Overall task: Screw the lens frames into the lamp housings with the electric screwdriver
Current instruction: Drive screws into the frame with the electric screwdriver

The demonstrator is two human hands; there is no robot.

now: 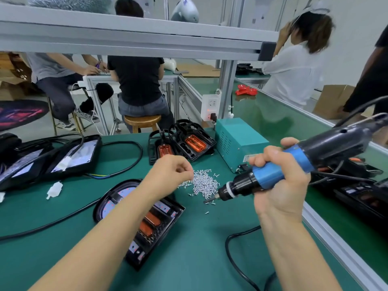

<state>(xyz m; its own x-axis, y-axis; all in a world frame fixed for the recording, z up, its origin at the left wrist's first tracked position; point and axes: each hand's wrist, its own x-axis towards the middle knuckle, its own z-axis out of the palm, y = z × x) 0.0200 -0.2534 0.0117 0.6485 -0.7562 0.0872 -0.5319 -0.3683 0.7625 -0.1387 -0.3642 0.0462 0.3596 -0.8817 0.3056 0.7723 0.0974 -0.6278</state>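
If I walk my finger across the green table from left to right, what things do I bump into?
Open black lamp housings → white plug connector → lamp with orange lenses → left hand → pile of screws → electric screwdriver in the right hand.

A teal power box (239, 143) stands beside a white socket (210, 107).

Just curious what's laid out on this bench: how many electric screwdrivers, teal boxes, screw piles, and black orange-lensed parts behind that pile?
Electric screwdriver: 1
Teal box: 1
Screw pile: 1
Black orange-lensed parts behind the pile: 2
Total: 5
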